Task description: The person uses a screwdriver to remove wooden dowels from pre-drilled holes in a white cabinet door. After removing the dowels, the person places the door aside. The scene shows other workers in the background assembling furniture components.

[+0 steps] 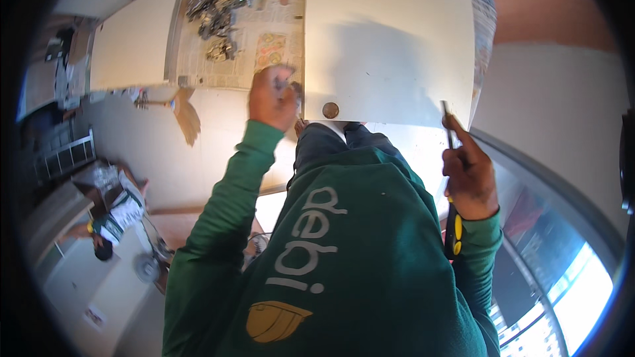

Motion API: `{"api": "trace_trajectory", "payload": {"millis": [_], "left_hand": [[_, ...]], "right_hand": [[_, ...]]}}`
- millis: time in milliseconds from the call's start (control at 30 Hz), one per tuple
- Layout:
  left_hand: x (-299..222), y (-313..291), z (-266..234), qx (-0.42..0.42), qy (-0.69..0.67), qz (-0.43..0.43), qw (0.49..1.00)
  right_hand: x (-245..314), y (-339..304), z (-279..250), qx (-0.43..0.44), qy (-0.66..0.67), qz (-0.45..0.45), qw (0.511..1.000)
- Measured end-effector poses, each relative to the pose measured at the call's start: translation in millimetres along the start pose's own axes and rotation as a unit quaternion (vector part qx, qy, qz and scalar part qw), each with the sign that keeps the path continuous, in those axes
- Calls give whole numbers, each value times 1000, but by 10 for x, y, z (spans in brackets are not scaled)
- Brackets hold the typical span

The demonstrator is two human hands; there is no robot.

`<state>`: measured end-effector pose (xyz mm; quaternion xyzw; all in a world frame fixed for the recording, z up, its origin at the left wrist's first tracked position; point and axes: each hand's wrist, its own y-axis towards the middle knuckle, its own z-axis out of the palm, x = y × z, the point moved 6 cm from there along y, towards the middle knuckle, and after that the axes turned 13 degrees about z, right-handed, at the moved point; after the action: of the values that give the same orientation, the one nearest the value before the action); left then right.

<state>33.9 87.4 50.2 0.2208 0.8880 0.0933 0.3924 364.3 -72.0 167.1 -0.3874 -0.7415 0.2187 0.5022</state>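
My right hand is closed round a screwdriver with a black and yellow handle, its shaft pointing up past the index finger, over the near right corner of a white panel. Beside the panel's left edge, my left hand is curled and smeared by motion. Something small and greyish shows at its fingers, too blurred to name. Near the panel's close left corner is a round brown hole. A pile of shiny metal cabinet hinges lies on newspaper left of the panel.
Another white panel lies at the far left of the newspaper-covered table. Below the table's edge, a brush with tan bristles shows. At the lower left another person is by a white surface. A window is at the lower right.
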Motion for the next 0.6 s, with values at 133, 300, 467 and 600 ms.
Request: {"api": "trace_trajectory", "payload": {"millis": [133,300,467,600], "left_hand": [[522,-485,223,290,-108,-288,906],[602,-630,435,339,-235,-347,842],[601,-575,452,372,-274,-328,824],[531,-528,508,393,-279,-335,810]], "right_hand": [[-220,-100,518,86,73,90,990],[-259,-186,1258,130,141,76,979],[-290,-173,1698,88,152,63,982],[-309,-119,1839,124,237,64,961]]}}
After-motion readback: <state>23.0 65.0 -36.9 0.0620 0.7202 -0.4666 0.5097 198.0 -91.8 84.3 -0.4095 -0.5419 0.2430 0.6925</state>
